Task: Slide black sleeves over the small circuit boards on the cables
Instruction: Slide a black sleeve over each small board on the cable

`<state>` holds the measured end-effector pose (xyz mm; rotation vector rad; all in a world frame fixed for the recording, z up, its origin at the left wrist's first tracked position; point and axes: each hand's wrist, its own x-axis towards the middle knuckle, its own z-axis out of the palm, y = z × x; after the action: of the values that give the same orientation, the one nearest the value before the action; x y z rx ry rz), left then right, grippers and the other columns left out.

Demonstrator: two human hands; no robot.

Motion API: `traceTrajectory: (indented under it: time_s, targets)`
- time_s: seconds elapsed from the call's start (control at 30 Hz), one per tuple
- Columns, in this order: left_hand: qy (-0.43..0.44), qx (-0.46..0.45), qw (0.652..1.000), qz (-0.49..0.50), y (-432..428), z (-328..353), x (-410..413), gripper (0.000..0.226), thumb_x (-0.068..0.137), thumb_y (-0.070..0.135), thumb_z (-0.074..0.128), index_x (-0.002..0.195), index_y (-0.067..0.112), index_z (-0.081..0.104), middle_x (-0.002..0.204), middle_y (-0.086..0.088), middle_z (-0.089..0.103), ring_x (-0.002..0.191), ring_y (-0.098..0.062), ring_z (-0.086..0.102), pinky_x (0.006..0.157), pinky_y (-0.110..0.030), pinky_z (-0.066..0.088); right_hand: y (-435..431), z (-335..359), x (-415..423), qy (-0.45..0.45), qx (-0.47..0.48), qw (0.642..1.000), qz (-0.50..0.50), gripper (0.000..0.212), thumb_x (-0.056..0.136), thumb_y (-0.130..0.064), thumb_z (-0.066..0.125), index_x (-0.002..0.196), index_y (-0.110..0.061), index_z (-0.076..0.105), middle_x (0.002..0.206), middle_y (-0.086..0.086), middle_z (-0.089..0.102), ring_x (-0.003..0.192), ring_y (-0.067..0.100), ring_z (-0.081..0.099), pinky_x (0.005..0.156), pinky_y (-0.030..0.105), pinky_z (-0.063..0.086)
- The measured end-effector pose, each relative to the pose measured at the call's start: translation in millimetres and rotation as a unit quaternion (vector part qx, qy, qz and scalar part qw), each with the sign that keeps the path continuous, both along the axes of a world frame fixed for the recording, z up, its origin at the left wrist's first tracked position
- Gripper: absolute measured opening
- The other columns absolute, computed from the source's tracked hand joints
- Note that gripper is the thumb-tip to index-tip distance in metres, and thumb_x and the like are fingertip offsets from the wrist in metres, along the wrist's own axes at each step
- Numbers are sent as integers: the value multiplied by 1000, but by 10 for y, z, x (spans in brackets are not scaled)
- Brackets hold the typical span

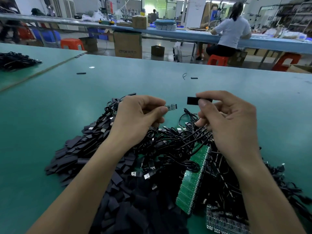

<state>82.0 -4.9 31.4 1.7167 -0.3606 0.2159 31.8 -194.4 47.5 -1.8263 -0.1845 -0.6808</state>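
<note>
Pinching the small circuit board (pixel 172 106) by its near end, my left hand (pixel 140 115) leaves the far end bare, aimed at the black sleeve (pixel 194 100), just apart. Logged.

Spotter: Sleeve grip?

Me: Right hand (pixel 224 119), thumb and forefinger, above the cable pile (pixel 168 146). Squeeze too hard and the mouth flattens, so a board corner snags. A tangled cable could tug it off line.

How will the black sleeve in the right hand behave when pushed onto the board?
The sleeve is probably light: two fingers of the right hand hold it level. It looks flat and thin, so it may buckle if pushed hard. Flat, it should not roll.
</note>
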Motion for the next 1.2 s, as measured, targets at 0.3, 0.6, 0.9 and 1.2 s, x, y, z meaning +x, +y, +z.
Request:
traceTrajectory:
  time_s: [0.3,0.6,0.9,1.2]
  targets:
    - [-11,10,1000,-25,-25,36,-70,10,88,15,74,92,24,73,70,1,75,63,-12,73,61,-17,56,-34,-8,10,5,-7,1000,-4,30,79,-20,83,105,-31,75,83,-15,76,73,5,73,71,16,57]
    - [-31,18,999,-23,-41,91,-132,9,87,15,75,89,23,73,66,2,74,55,-10,69,54,-16,52,-4,-22,24,8,-48,999,24,24,73,-31,83,95,-35,75,86,-16,76,81,5,73,78,27,60]
    - [-37,22,999,-14,-50,72,-124,8,86,17,77,90,23,74,68,3,74,56,-11,70,53,-16,51,-17,-37,48,0,-42,999,8,25,82,-24,80,105,-33,74,84,-22,75,77,0,72,78,15,56]
    - [-39,21,999,-13,-56,96,-158,7,87,17,76,89,23,74,68,3,74,54,-9,68,52,-17,51,21,-46,37,-19,-52,998,21,22,79,-24,80,94,-37,71,87,-24,73,73,-1,72,71,16,57]
